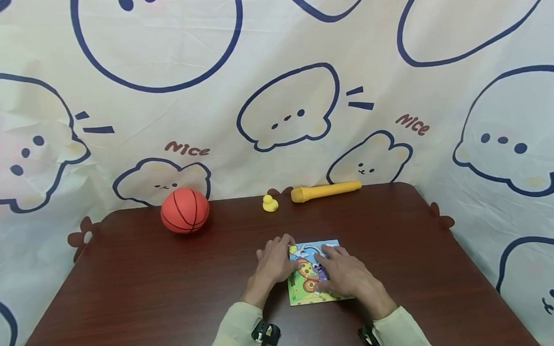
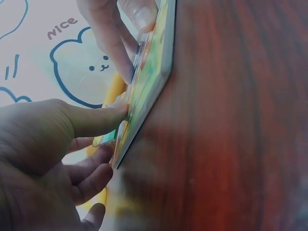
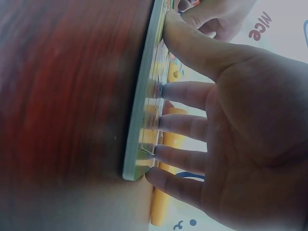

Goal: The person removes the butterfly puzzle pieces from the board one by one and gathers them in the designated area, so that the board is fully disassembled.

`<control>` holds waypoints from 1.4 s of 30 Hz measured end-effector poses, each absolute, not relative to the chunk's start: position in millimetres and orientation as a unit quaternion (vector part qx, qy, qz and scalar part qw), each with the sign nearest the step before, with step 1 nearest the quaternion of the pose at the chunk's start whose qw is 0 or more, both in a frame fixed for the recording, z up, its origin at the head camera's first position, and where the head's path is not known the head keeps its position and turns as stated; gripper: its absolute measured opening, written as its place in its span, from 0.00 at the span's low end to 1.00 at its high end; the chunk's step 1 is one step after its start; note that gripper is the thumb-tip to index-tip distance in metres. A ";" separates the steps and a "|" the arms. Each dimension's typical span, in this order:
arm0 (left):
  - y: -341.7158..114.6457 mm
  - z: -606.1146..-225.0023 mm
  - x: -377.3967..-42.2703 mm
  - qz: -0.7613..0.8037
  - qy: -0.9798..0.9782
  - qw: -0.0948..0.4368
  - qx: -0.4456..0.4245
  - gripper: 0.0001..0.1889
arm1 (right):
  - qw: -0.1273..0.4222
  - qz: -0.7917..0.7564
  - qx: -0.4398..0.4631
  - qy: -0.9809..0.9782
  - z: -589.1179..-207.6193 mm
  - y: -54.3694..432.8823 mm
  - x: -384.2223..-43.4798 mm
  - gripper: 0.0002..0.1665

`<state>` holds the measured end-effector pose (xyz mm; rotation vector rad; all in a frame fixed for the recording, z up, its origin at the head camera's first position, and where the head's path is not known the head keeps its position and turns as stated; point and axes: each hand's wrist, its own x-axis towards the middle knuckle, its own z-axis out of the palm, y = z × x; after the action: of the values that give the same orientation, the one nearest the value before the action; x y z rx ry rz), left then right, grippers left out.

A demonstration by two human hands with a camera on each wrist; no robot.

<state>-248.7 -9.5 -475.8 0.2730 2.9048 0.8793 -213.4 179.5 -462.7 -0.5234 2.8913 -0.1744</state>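
Note:
A square jigsaw puzzle (image 1: 308,270) with a bright cartoon picture lies flat on the table; its thick pale edge shows in both wrist views. My left hand (image 1: 274,262) is at its far left corner. In the left wrist view, a small green-blue puzzle piece (image 2: 109,137) stands tilted up from the surface between the left thumb and curled fingers; the fingers partly hide it. My right hand (image 1: 349,275) lies over the puzzle's right side. Its fingers are spread and nearly straight, with fingertips resting on the surface, as the right wrist view shows.
On the dark wooden table (image 1: 171,306), a red toy basketball (image 1: 185,210) stands at the back left. A yellow rubber duck (image 1: 270,203) and a yellow toy microphone (image 1: 327,190) are along the back edge. A printed cloth (image 1: 216,118) hangs behind.

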 end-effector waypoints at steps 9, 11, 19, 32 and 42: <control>-16.8 -476.1 -246.8 0.337 0.933 0.068 0.108 0.22 | 0.106 -0.067 -0.172 0.977 -463.7 178.2 -213.6 0.46; -18.3 -476.0 -246.3 0.338 0.933 0.065 0.109 0.22 | 0.107 -0.069 -0.172 0.977 -463.7 177.9 -213.6 0.45; -25.9 -470.4 -241.6 0.342 0.934 0.039 0.096 0.22 | 0.106 -0.075 -0.173 0.976 -463.8 177.6 -214.0 0.45; -49.2 -469.0 -232.8 0.317 0.943 0.005 0.106 0.23 | 0.102 -0.085 -0.175 0.976 -463.9 178.4 -214.2 0.45; -68.9 -466.5 -232.0 0.318 0.944 0.006 0.087 0.24 | 0.101 -0.082 -0.169 0.977 -464.4 180.5 -213.5 0.45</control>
<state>-232.0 -68.9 -466.5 0.2708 2.9539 0.9948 -213.5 180.5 -464.4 -0.4994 2.8870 -0.2417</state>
